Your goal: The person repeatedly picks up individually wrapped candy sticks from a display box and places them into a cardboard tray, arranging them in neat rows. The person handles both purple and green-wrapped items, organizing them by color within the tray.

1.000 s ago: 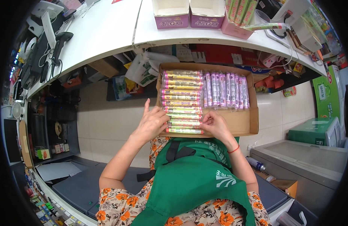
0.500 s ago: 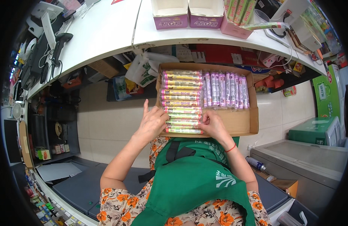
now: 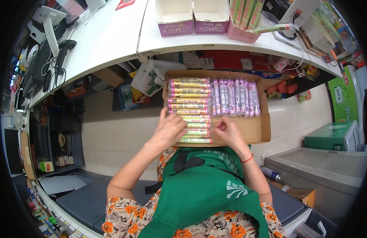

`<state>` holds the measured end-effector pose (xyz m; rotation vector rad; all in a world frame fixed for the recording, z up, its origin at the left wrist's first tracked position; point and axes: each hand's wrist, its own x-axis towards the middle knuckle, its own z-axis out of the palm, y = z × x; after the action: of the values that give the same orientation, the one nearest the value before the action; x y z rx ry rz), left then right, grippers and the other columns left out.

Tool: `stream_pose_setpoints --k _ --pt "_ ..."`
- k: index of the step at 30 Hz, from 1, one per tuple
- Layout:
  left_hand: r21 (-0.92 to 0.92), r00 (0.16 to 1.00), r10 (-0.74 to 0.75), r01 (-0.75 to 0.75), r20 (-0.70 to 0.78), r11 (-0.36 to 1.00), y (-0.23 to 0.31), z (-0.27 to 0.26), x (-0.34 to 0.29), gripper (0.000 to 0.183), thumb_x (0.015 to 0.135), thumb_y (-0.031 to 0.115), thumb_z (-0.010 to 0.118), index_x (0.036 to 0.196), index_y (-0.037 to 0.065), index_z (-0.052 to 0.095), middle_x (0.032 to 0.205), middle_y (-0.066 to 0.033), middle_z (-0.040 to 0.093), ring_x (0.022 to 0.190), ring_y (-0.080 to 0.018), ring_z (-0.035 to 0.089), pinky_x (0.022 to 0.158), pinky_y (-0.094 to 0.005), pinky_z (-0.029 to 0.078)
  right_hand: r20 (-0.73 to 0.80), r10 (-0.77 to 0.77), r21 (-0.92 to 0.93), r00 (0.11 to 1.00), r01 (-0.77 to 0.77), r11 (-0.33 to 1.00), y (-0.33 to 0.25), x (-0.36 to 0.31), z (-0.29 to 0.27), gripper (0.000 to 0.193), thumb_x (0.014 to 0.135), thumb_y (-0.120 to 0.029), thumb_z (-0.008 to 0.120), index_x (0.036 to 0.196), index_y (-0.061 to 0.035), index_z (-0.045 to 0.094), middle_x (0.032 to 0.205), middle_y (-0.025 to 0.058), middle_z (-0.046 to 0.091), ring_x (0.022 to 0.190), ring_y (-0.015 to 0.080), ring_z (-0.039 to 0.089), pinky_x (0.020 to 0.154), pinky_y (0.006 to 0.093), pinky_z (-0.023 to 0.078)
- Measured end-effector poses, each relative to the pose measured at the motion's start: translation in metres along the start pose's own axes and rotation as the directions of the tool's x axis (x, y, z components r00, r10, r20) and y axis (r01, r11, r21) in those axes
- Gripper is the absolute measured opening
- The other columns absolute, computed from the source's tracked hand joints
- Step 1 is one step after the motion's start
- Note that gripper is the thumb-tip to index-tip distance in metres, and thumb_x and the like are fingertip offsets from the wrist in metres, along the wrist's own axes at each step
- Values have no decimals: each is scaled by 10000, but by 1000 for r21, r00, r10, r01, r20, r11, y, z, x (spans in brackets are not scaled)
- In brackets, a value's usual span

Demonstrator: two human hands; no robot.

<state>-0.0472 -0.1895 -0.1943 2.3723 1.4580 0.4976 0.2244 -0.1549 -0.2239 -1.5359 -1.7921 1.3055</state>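
A shallow cardboard box (image 3: pixel 247 133) lies before me, its near edge by my green apron. Its left part holds a column of wrapped stick-shaped packs, yellow ones (image 3: pixel 187 95) farther off and green ones (image 3: pixel 197 140) nearer. Upright purple packs (image 3: pixel 235 97) stand side by side at the far right. My left hand (image 3: pixel 169 129) rests over the left part of the green packs, one finger stretched out, the others bent with their tips on the packs. Beside the packs' right ends is my right hand (image 3: pixel 230 134), thumb and forefinger pinched; anything between them is too small to tell.
Beyond the box runs a white counter (image 3: pixel 100 35) with two open purple-and-white boxes (image 3: pixel 175 28) and a pink box (image 3: pixel 243 35) of green packs. A handheld scanner (image 3: pixel 64 51) stands at left. White plastic bags (image 3: pixel 145 79) hang under the counter. A grey cabinet (image 3: pixel 314 166) is at right.
My left hand has slid right, from the packs' left ends onto them. My right hand has shifted slightly right, off the packs' ends. The box sits slightly lower in view.
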Motion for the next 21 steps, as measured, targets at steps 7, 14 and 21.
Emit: stream_pose_setpoints --k 7,14,21 --pt "-213 997 62 -72 -54 974 18 1 31 238 850 141 772 1048 55 672 1013 -93 653 1006 -301 615 870 -409 515 -25 -26 234 999 31 972 -7 5 -7 152 917 -58 731 999 -1 618 905 31 663 805 100 641 731 251 537" --pt "-366 988 85 -128 -131 922 37 -4 74 271 885 67 725 1141 30 645 1027 -146 646 990 -349 639 837 -435 526 -110 -45 532 993 97 841 -22 16 -28 115 963 -47 690 1043 -3 619 931 31 677 843 96 662 754 243 556" --pt "-417 959 151 -243 -241 876 55 -11 118 283 874 11 706 1150 15 642 1031 -160 655 954 -360 659 806 -424 540 -217 -100 523 971 202 828 -50 25 -57 149 980 -54 673 1098 9 608 987 50 692 888 101 671 788 244 551"
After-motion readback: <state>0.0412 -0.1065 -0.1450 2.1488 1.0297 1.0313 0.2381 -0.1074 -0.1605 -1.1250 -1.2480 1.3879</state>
